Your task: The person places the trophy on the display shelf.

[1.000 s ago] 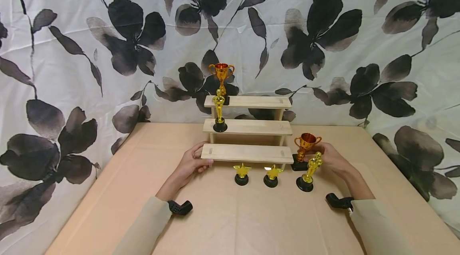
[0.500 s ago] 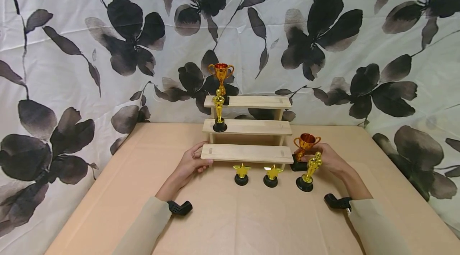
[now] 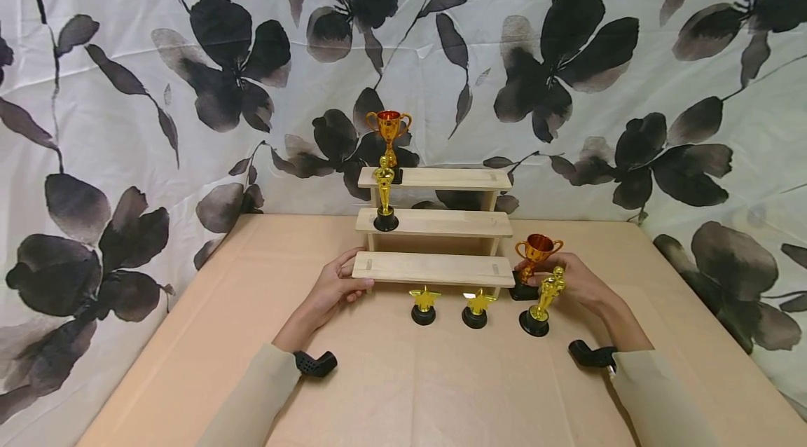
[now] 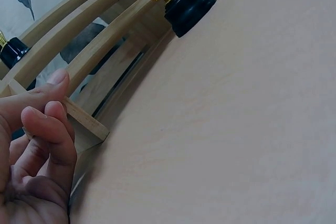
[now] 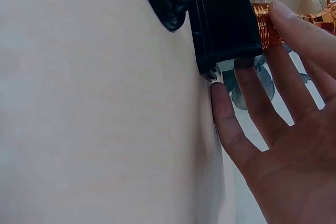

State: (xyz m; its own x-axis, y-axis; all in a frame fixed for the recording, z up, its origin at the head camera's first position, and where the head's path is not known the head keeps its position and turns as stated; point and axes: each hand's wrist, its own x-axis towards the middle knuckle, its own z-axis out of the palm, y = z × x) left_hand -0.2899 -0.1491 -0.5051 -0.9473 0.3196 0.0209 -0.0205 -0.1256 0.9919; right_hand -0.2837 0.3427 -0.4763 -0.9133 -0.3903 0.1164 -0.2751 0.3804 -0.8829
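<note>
A three-tier wooden shelf (image 3: 441, 267) stands mid-table. My left hand (image 3: 334, 287) pinches the left end of its bottom tier (image 4: 86, 121), thumb on top and fingers curled under (image 4: 47, 140). My right hand (image 3: 580, 280) holds a gold cup trophy (image 3: 536, 251) that stands on the table right of the shelf; one fingertip (image 5: 286, 17) lies on its stem, the others behind its black base (image 5: 226, 24). A gold figure trophy (image 3: 541, 303) stands just in front of that hand. Two star trophies (image 3: 424, 303) (image 3: 477, 307) stand before the shelf.
Another cup trophy (image 3: 388, 128) stands on the top tier and a figure trophy (image 3: 384, 195) on the middle tier, both at the left end. A flower-print cloth (image 3: 189, 83) hangs behind the tan table (image 3: 403, 391). Black wrist mounts (image 3: 315, 363) sit on both sleeves.
</note>
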